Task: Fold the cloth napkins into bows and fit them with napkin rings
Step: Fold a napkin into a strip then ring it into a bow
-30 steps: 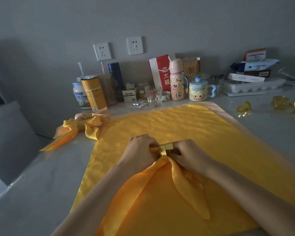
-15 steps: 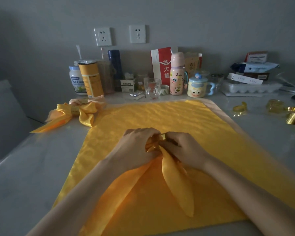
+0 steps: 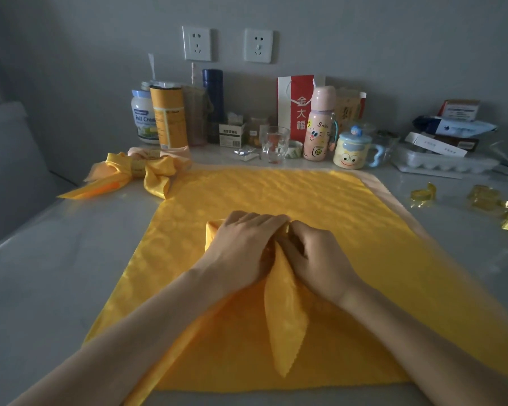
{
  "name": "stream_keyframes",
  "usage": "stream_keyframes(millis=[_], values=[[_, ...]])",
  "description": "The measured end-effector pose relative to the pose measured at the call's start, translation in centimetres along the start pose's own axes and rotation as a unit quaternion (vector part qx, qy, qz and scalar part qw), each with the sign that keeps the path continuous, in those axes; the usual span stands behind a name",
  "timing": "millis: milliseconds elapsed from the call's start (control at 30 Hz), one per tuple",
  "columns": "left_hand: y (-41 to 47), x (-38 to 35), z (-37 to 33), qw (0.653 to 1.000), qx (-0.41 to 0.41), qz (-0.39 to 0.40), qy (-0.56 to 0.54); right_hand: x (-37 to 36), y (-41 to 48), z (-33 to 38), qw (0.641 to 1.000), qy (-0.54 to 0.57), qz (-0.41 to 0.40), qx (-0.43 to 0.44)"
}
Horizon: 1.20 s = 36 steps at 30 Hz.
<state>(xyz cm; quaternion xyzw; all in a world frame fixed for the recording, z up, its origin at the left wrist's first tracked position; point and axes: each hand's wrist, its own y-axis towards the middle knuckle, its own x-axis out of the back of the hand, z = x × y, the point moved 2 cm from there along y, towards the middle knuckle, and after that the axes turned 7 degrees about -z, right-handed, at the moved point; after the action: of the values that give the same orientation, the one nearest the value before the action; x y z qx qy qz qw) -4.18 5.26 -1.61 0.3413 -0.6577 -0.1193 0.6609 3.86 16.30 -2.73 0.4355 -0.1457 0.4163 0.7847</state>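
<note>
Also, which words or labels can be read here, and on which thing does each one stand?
"Full Crea" (cut off): white jar
"金大福": red paper bag
"Smile": pink bottle
Too blurred to read: print on the yellow canister, small white box, boxes at right.

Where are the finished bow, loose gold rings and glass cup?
finished bow (image 3: 137, 168), head view, its ringed middle.
loose gold rings (image 3: 483, 196), head view, one ring's side.
glass cup (image 3: 274, 146), head view, its front wall.
</note>
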Motion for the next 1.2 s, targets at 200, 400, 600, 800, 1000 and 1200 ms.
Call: stream_keyframes(millis=[200,400,600,800,1000,1200], values=[[0.6,-0.8,-0.6,0.994,-0.008,-0.026,0.103,-0.5,-0.2,0.2,0.989,0.097,-0.050,-0.103],[0.8,-1.0,-0.3,0.993,0.034,-0.048,0.098,-0.8,-0.4,-0.4,0.993,-0.080,-0.091,0.000],[0.1,-0.5,0.7,0.988,0.122,0.056,0.073,-0.6,-0.2,-1.1,0.962,-0.193,-0.145,0.129],[-1.2,-1.1,2.7,0.996,0.044,-0.004,0.079,-0.6,0.5,-1.6,0.987,0.089,0.025,-0.128],[-0.9,-0.9,1.9,0.994,-0.016,-0.067,0.089,-0.1,0.5,-0.6,0.942,0.217,0.047,-0.251],[-0.8,0.9,2.6,0.929,0.288,0.050,-0.229,1.1,0.9,-1.5,0.921,0.245,-0.033,-0.300]])
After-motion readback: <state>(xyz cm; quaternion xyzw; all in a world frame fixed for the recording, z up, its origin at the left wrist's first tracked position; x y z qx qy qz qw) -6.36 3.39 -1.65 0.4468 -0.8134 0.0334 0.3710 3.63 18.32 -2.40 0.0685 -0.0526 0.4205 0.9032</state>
